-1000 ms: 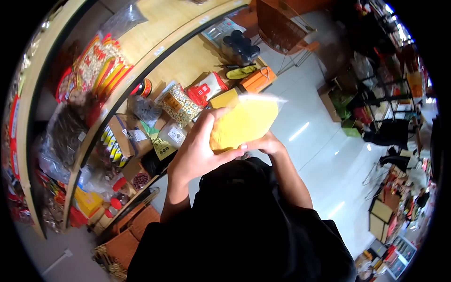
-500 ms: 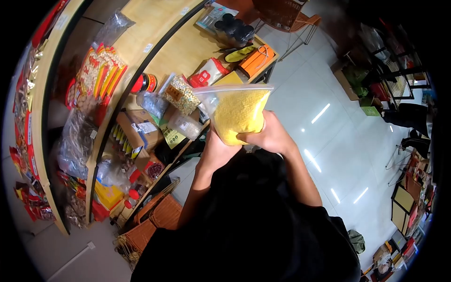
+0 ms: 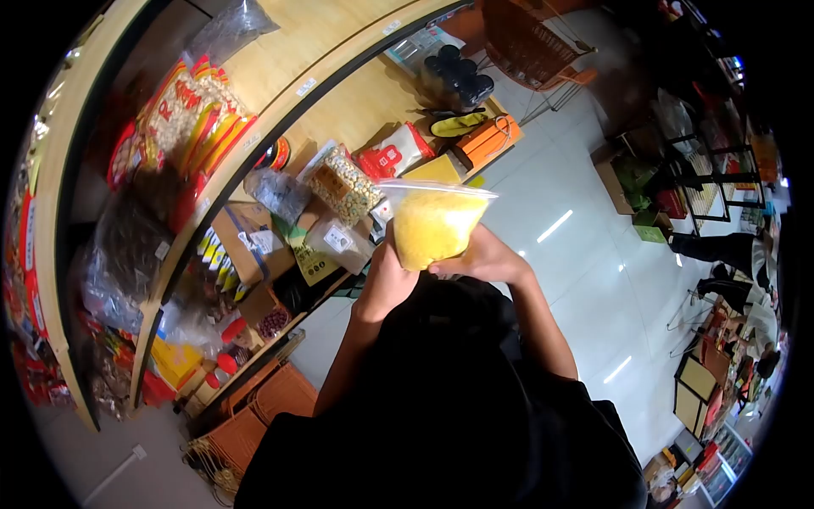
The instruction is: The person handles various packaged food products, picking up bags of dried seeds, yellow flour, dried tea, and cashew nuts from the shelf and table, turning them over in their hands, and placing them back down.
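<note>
A clear zip bag of yellow grain or meal (image 3: 432,227) is held up in front of my chest, its zip edge at the top. My left hand (image 3: 390,280) is closed around its lower left side. Closed on the lower right side is my right hand (image 3: 487,256), its thumb near the bag's bottom. Just behind the bag on the shelf lie a bag of mixed pale grains (image 3: 342,184), a red and white packet (image 3: 394,153) and a clear bag with a white label (image 3: 339,242).
Wooden shelving (image 3: 339,102) curves along the left, holding peanut bags (image 3: 182,119), a cardboard box (image 3: 246,237) and an orange box (image 3: 487,142). Woven baskets (image 3: 271,399) stand below. Tiled floor (image 3: 577,280) lies to the right, with a person's legs (image 3: 721,248) beyond.
The bag of yellow grain has been lowered slightly and now sits more upright, with both hands still on it. My view has turned a little, so the shelves appear shifted.
</note>
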`<action>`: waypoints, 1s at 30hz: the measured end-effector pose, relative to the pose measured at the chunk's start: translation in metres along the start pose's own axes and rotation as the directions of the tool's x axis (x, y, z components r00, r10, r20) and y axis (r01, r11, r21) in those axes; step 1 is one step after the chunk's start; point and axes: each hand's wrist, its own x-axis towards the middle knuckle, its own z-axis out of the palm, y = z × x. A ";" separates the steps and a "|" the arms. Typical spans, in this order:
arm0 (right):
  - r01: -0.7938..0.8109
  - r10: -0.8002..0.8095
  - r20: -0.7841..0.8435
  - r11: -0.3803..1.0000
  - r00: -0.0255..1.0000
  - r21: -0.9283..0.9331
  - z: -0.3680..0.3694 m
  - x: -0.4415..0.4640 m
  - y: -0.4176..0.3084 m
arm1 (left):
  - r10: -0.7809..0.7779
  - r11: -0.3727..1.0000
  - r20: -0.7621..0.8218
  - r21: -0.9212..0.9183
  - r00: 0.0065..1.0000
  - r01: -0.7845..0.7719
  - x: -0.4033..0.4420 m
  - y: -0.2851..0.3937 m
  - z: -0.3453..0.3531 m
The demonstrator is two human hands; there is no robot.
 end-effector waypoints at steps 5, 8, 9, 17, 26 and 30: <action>-0.018 0.003 -0.107 0.989 0.994 -0.144 0.023 0.031 -0.014 | -0.004 0.998 0.031 -0.061 1.000 0.006 0.019 -0.044 -0.031; -0.013 -0.003 -0.159 0.995 0.987 -0.103 0.033 0.042 -0.019 | 0.055 0.984 0.102 -0.175 0.993 -0.037 0.036 -0.035 -0.052; -0.005 -0.010 -0.190 0.997 0.982 -0.077 0.037 0.043 -0.020 | 0.053 0.983 0.115 -0.182 0.992 -0.032 0.037 -0.036 -0.054; 0.099 -0.090 -0.362 0.995 0.928 0.008 0.032 0.048 -0.018 | 0.127 0.972 0.065 -0.208 0.990 -0.111 0.066 0.001 -0.059; 0.106 -0.153 -0.356 0.983 0.922 -0.147 0.028 0.056 -0.010 | 0.138 0.987 0.147 -0.101 0.980 -0.124 0.078 0.015 -0.064; 0.154 -0.220 -0.366 0.968 0.904 -0.199 0.026 0.056 -0.018 | 0.187 0.981 0.132 -0.068 0.973 -0.180 0.084 0.023 -0.059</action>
